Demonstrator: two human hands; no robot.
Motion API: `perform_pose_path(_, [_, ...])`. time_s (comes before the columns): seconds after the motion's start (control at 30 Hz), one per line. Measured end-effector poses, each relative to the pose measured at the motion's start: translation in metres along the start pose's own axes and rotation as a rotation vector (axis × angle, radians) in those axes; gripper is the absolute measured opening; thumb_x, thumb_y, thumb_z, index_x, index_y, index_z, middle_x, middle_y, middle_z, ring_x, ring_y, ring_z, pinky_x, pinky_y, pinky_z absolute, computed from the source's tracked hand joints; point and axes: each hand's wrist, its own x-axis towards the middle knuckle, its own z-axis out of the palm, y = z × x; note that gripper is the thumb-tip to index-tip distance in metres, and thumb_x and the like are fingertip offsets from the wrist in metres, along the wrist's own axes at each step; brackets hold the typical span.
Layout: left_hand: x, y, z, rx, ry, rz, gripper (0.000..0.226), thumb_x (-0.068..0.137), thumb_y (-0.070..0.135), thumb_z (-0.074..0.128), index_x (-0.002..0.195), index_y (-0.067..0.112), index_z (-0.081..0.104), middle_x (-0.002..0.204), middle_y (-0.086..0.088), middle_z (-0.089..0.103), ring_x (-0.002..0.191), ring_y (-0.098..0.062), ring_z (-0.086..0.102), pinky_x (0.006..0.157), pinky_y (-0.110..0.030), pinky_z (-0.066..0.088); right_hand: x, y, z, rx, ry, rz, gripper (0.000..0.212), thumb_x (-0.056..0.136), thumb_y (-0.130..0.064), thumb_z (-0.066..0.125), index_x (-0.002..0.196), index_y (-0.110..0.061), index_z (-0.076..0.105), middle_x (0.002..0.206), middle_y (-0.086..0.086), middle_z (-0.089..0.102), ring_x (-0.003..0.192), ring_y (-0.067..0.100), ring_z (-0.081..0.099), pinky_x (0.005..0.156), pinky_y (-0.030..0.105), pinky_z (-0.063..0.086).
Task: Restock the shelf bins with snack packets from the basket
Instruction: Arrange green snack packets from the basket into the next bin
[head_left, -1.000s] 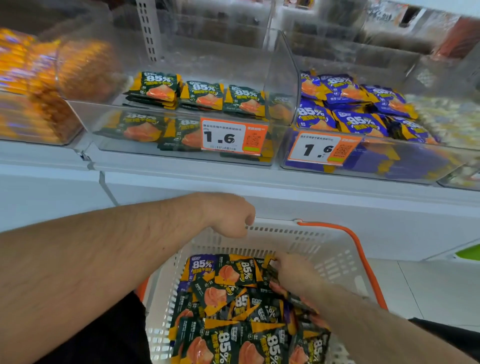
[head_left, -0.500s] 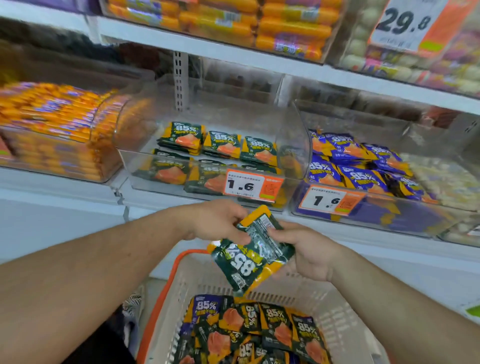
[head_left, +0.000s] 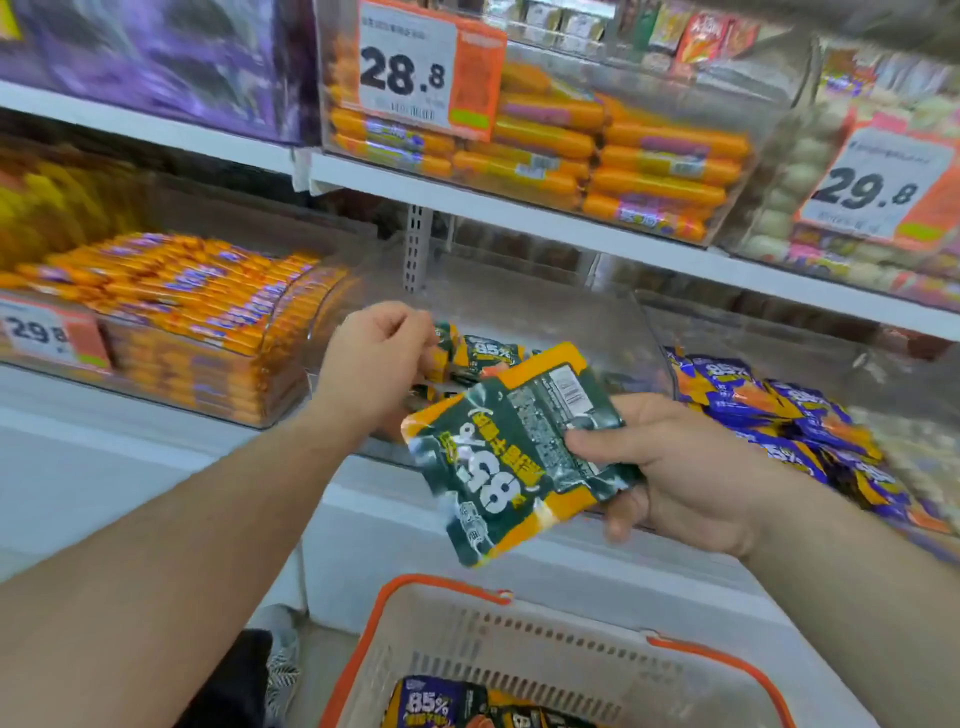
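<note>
Plainly the right hand (head_left: 691, 467) pinches a small stack of green-and-orange snack packets (head_left: 519, 457), thumb on top near their right edge and fingers curled beneath, holding them above the basket (head_left: 519, 649) and in front of the clear middle shelf bin (head_left: 613, 332). The left hand (head_left: 379, 364) is reaching over that bin's front wall with its fingers curled; whether it pinches a packet there I cannot tell, since the hand hides what is beneath it. A few matching packets lie on the bin's floor just beyond it.

These packets look light, flat and glossy, so likely slippery and limp at the edges. A pinch across the sealed orange border, or a grip on the whole stack's short side as now, seems safest against them fanning out.

Print on the held packet reads "85%", upside down, with a barcode panel on the one behind. A purple packet (head_left: 431, 706) in the basket also says "85%". Price tags (head_left: 410, 67) read 28.8, 29.8 to the right, and 29.8 at the left edge.
</note>
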Motion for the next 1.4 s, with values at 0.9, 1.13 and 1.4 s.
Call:
perform_pose_path(0.9, [0.009, -0.029, 0.017, 0.988, -0.217, 0.223, 0.024, 0.095, 0.034, 0.042, 0.098, 0.028, 0.065, 0.068, 0.006, 0.047, 0.069, -0.023, 0.050, 0.060, -0.027, 0.033, 0.239, 0.006, -0.026, -1.540, 0.191, 0.129, 0.041, 0.104, -0.020, 0.036, 0.143, -0.013, 0.046, 0.146, 0.014, 0.047, 0.128, 0.030, 0.048, 0.097, 0.031, 0.045])
perform_pose_path(1.13, [0.010, -0.029, 0.016, 0.981, -0.208, 0.235, 0.026, 0.095, 0.035, 0.041, 0.096, 0.025, 0.065, 0.078, 0.002, 0.062, 0.072, -0.025, 0.057, 0.056, -0.027, 0.031, 0.239, 0.002, -0.022, -1.494, 0.086, 0.190, 0.063, 0.102, -0.048, 0.038, 0.154, -0.014, 0.029, 0.162, 0.008, 0.023, 0.146, 0.028, 0.027, 0.114, 0.036, 0.029])
perform_pose_path(1.4, [0.009, -0.026, 0.017, 0.963, -0.222, 0.199, 0.020, 0.094, 0.034, 0.042, 0.088, 0.029, 0.060, 0.071, 0.006, 0.052, 0.070, -0.022, 0.050, 0.058, -0.028, 0.031, 0.246, 0.015, -0.030, -1.462, 0.149, 0.186, 0.072, 0.099, -0.060, 0.036, 0.158, -0.023, 0.015, 0.164, 0.005, 0.017, 0.148, 0.028, 0.022, 0.116, 0.040, 0.025])
